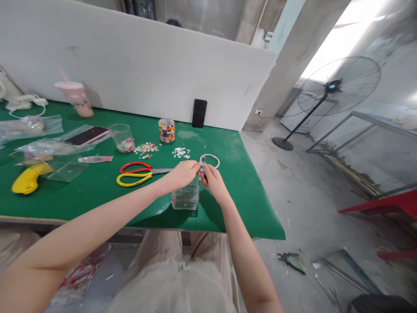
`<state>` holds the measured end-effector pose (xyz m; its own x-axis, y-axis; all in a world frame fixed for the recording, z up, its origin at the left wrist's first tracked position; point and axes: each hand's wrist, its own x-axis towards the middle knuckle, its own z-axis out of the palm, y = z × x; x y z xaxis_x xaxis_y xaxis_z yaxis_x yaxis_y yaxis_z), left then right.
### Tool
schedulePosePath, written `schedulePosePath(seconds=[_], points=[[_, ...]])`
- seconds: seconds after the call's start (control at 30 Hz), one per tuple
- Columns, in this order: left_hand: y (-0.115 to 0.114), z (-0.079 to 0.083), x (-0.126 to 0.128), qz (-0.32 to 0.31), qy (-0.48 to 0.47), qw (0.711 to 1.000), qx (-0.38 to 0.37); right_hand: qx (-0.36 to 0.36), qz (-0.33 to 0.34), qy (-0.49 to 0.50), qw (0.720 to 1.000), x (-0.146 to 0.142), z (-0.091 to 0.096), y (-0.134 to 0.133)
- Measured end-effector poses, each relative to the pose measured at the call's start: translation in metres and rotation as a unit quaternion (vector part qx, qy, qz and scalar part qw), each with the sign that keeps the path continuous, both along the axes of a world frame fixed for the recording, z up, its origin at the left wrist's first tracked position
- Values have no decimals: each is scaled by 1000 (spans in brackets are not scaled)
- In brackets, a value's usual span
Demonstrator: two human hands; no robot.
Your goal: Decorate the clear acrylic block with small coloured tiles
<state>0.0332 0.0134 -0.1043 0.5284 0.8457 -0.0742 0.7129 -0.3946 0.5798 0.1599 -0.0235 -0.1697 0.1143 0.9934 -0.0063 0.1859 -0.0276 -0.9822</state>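
My left hand (184, 174) and my right hand (213, 181) meet fingertip to fingertip above the front right of the table. Both are closed in a pinch. A thin white ring (217, 161) shows just behind the right fingertips, which seem to grip its near edge. Whatever the left fingers pinch is too small to make out. Below the hands stands a clear square container (185, 199), its top partly covered by them. Scissors (135, 173) with one red and one yellow handle lie left of my left hand, blade tip hidden. White chips (181, 152) lie scattered beyond.
On the green table (234, 208) are a mosaic-covered jar (167, 131), a clear cup (121, 138), coloured chips (146, 148), a tube (96, 159), a phone (87, 135), a yellow tool (31, 178) and a pink drink cup (76, 99). A black phone (199, 113) leans against the white partition (137, 65).
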Motion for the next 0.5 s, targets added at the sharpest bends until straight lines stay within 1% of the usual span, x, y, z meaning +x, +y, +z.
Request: schedulePosePath(seconds=[0.13,0.23,0.33,0.5], points=[[11,6,-16,17,3,998,59,-28,5,-88,996,6,-3,-3],[20,6,-29,29,8,995,90,-36,11,-176,984,7,2,-7],[24,2,-37,34,10,994,100,-47,11,-266,963,3,13,-10],[24,-7,-39,38,15,994,101,-68,13,-384,921,-4,24,-9]])
